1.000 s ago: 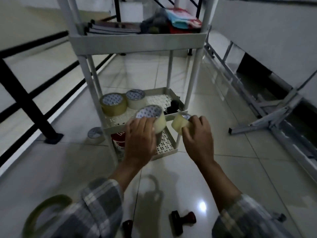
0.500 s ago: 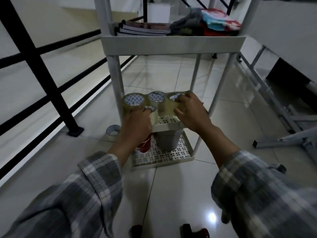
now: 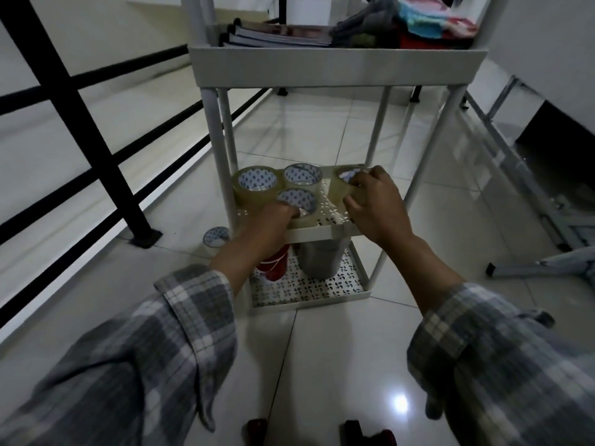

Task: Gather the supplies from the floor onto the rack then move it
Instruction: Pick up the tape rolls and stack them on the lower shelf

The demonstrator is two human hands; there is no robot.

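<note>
Head view: left hand point(image 3: 269, 222) grips a tape roll point(image 3: 299, 201) at the near edge of the rack point(image 3: 338, 67)'s mid shelf. Right hand point(image 3: 375, 206) curls round a 2nd roll point(image 3: 344, 185) at far right. Best to seat both flat, inside the rim & clear of the 2 shelved rolls point(image 3: 256, 185) at far left, then let go. Left to fetch: a floor roll point(image 3: 216, 237) left of the rack and 2 dark-red items point(image 3: 257, 428), prob. stamps, nearest. Black railing point(image 3: 96, 133) left & metal frame point(image 3: 515, 175) right narrow the rack's path.

Indoor landing, black railing point(image 3: 96, 130), tiled floor point(image 3: 322, 365)
</note>
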